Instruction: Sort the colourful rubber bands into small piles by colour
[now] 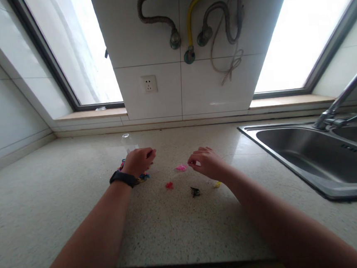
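My left hand [139,160], with a black band on its wrist, hovers over a mixed-colour heap of what look like small rubber bands [144,176]. It covers much of that heap. Its fingers are curled together, and anything between them is hidden. My right hand [208,161] is just right of a small pink pile [181,167], thumb and forefinger pinched; what they hold, if anything, is too small to make out. Nearer to me lie a red pile [169,185] and a black pile [195,191]. A yellow pile [217,184] is partly covered by my right forearm.
Behind my left hand stands a clear plastic cup or jar [128,141]. A steel sink [293,157] with a tap [330,116] is set into the speckled countertop [180,229] at the right. The tiled wall at the back carries a socket [149,84] and hoses [189,24].
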Demonstrator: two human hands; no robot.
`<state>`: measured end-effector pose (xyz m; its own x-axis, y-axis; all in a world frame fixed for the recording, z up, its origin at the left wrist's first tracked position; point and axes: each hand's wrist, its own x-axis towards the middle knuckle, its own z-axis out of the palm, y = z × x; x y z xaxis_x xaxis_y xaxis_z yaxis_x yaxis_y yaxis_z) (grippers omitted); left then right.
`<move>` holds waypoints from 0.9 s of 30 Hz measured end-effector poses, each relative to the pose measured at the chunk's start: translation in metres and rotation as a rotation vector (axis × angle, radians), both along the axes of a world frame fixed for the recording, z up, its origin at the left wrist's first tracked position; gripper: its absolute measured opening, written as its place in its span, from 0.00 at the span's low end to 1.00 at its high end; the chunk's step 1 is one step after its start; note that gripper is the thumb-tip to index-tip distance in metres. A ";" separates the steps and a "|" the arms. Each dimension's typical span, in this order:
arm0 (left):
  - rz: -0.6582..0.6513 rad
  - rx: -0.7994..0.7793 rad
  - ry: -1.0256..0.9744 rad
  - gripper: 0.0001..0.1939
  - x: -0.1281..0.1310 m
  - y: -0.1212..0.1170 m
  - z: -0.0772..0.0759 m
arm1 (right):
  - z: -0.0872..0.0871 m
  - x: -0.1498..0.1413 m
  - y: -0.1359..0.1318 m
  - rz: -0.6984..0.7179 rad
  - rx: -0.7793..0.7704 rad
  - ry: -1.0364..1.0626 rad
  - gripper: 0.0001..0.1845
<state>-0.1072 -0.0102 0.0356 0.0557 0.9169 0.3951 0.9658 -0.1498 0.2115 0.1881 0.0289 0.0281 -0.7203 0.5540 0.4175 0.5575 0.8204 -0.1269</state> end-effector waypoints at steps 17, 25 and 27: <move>0.100 -0.036 0.028 0.24 -0.022 0.001 0.002 | -0.037 0.073 0.078 -0.463 -0.414 0.399 0.15; 0.053 -0.139 0.083 0.20 -0.038 0.002 0.002 | -0.041 0.071 0.079 -0.433 -0.408 0.300 0.16; 0.021 -0.173 0.094 0.19 -0.041 0.002 0.002 | -0.043 0.072 0.082 -0.420 -0.405 0.303 0.15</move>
<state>-0.1483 -0.0081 0.0376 0.0646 0.9722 0.2251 0.9851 -0.0982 0.1413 0.2596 0.1104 -0.0150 -0.2920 0.9184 0.2670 0.7109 0.3952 -0.5818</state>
